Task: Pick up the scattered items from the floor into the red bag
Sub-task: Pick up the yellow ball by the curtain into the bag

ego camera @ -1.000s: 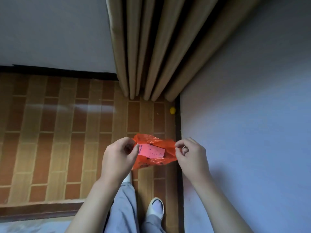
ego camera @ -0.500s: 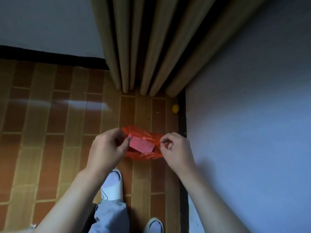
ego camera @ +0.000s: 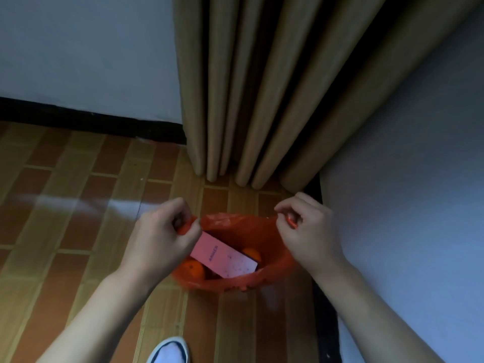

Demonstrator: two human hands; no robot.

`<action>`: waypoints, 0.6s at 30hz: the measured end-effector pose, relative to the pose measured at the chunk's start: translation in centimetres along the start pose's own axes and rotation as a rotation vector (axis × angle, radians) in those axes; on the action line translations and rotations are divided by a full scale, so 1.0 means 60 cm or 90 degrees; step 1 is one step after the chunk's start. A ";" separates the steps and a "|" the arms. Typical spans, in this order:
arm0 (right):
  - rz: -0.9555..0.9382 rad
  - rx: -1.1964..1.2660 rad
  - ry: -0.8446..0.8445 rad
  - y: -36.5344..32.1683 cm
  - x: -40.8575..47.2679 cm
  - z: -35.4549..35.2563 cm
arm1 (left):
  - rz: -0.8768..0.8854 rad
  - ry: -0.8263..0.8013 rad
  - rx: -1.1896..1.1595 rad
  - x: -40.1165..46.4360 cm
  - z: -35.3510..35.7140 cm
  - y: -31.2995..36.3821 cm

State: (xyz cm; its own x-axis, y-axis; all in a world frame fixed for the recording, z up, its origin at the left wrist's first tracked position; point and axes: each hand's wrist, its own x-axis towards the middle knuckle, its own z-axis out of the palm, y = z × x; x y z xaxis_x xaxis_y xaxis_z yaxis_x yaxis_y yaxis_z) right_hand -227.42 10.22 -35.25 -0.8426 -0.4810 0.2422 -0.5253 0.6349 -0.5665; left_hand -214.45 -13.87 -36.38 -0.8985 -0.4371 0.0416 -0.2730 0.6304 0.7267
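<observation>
Below my head camera, over the brown wood-pattern tiled floor [ego camera: 78,231], I hold the thin red plastic bag [ego camera: 264,268] open between both hands. My left hand [ego camera: 162,239] pinches the bag's rim at nine o'clock with curled fingers; my right hand [ego camera: 309,231] pinches the opposite rim at three o'clock. Inside the bag I see a flat pink rectangular card box [ego camera: 225,256] lying tilted, one round orange fruit [ego camera: 193,269] at its seven o'clock and another orange fruit [ego camera: 252,254] at its two o'clock. Beige pleated curtains [ego camera: 262,87] hang at twelve o'clock. A white slipper toe [ego camera: 170,352] shows at six o'clock.
</observation>
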 end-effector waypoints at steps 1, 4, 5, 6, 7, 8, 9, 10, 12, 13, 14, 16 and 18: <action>-0.032 -0.005 0.014 0.008 0.009 0.007 | 0.005 0.008 0.003 0.000 0.005 -0.005; -0.088 -0.016 0.038 0.029 0.021 0.032 | 0.033 0.023 0.049 -0.016 0.042 -0.014; -0.098 -0.012 0.036 0.035 0.020 0.042 | 0.032 0.026 0.068 -0.022 0.058 -0.018; -0.108 -0.011 0.026 0.039 0.017 0.050 | 0.029 0.031 0.086 -0.026 0.072 -0.025; -0.122 -0.017 0.007 0.041 0.014 0.058 | 0.026 0.040 0.106 -0.030 0.083 -0.033; -0.141 -0.031 -0.016 0.042 0.010 0.067 | 0.024 0.054 0.123 -0.032 0.090 -0.041; -0.159 -0.052 -0.038 0.042 0.006 0.075 | 0.027 0.068 0.135 -0.033 0.092 -0.047; -0.172 -0.079 -0.055 0.042 0.002 0.084 | 0.033 0.083 0.143 -0.033 0.093 -0.051; -0.172 -0.129 -0.077 0.042 -0.006 0.103 | 0.051 0.109 0.148 -0.029 0.094 -0.053; -0.165 -0.147 -0.095 0.044 -0.008 0.114 | 0.058 0.114 0.149 -0.026 0.095 -0.053; -0.156 -0.165 -0.126 0.048 -0.009 0.124 | 0.064 0.109 0.158 -0.024 0.100 -0.053; -0.130 -0.196 -0.234 0.059 -0.007 0.146 | 0.070 0.064 0.201 -0.022 0.120 -0.060; -0.121 -0.227 -0.347 0.075 -0.012 0.167 | 0.069 -0.037 0.242 -0.025 0.148 -0.073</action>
State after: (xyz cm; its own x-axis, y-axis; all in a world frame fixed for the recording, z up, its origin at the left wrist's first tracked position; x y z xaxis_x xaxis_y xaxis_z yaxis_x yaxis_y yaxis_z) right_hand -227.96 7.35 -45.87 -0.6001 -0.7810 -0.1732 -0.7443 0.6245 -0.2368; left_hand -214.98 -10.27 -45.73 -0.9441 -0.3246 0.0575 -0.2733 0.8682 0.4141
